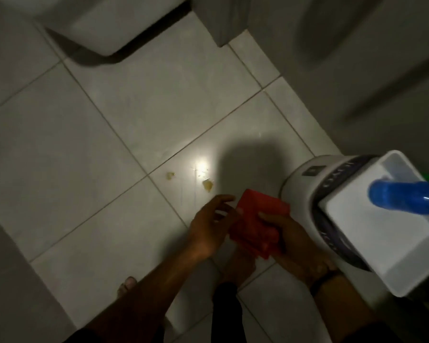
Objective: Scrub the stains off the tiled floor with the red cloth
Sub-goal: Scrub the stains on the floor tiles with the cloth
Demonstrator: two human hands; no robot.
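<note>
A folded red cloth (259, 219) is held above the white tiled floor (89, 149), low and right of centre. My right hand (280, 231) grips its right edge from below. My left hand (212, 226) is beside the cloth's left edge with fingers spread, its fingertips touching or nearly touching the fabric. Two yellowish stains lie on the tiles just beyond the hands: a larger stain (207, 185) and a smaller stain (170, 176) to its left. A bright light glare sits between them.
A white round appliance (307, 179) stands at the right, with a white tray (372, 233) on top holding a blue bottle (404, 196). A white fixture base (104, 28) is at the far top left, a wall corner (221, 28) at top centre. My bare feet are below.
</note>
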